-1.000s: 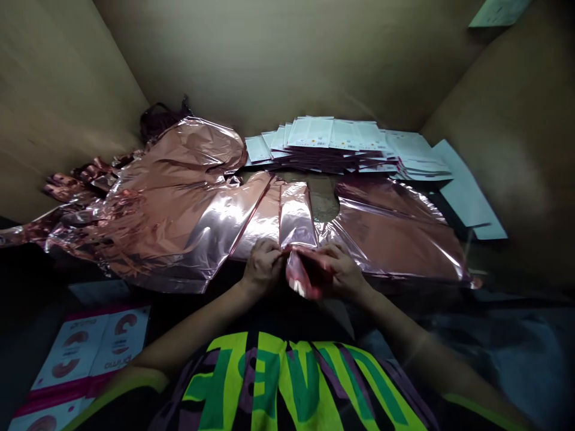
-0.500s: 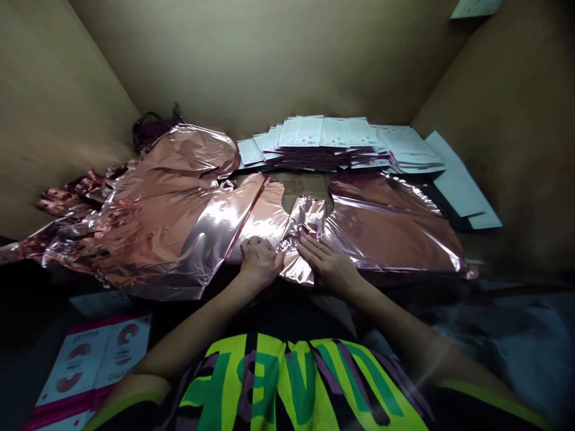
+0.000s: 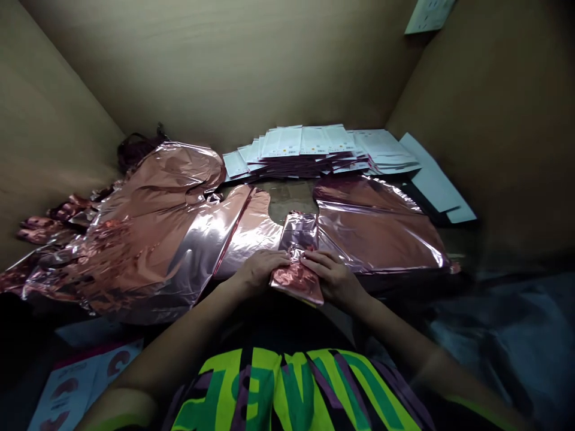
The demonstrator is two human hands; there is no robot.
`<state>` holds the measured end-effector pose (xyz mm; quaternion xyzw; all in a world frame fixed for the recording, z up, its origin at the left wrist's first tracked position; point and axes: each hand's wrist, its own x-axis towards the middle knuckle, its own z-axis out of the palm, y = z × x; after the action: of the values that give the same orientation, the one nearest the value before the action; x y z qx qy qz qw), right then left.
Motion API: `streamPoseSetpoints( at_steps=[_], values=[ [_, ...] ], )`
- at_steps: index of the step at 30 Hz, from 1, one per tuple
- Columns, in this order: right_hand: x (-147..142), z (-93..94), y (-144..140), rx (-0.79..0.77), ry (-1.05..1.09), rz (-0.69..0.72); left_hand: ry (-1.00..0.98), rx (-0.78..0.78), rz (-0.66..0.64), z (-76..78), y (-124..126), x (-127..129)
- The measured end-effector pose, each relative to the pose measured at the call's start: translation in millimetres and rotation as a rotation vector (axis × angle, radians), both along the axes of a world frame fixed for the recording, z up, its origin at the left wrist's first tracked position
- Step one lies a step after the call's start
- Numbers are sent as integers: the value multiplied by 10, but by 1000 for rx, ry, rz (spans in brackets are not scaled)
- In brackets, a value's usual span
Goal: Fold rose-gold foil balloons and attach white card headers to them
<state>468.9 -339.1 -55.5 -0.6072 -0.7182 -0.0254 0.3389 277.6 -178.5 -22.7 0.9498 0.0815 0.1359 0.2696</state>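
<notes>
A folded strip of rose-gold foil balloon (image 3: 299, 257) lies in front of me at the near edge of the work surface. My left hand (image 3: 259, 270) presses on its left side and my right hand (image 3: 331, 276) holds its right side, fingers curled over the foil. Its near end is creased and bunched between both hands. Flat rose-gold foil balloons spread out to the left (image 3: 148, 233) and right (image 3: 377, 230) of it.
A row of white packaging cards (image 3: 314, 146) lies fanned along the back, with more white sheets (image 3: 438, 188) at the right. Cardboard walls (image 3: 224, 66) close in the back and sides. Printed cards (image 3: 76, 389) lie at the lower left.
The foil strip has been folded shorter and narrower, drawn toward me. Both hands have moved closer together on it. The view has tilted slightly.
</notes>
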Motion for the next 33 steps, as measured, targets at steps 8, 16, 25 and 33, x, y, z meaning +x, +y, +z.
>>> streamPoseSetpoints(
  at_steps=[8, 16, 25, 33],
  values=[
    [48, 378, 401, -427, 323, -466, 128, -150, 685, 108, 4, 514],
    [-181, 193, 602, -235, 23, -651, 392, 80, 706, 122, -89, 718],
    [-218, 238, 658, -374, -205, -538, 619, 166, 487, 237, -78, 886],
    [42, 440, 803, -617, -147, -218, 517, 49, 673, 379, -47, 473]
  ],
)
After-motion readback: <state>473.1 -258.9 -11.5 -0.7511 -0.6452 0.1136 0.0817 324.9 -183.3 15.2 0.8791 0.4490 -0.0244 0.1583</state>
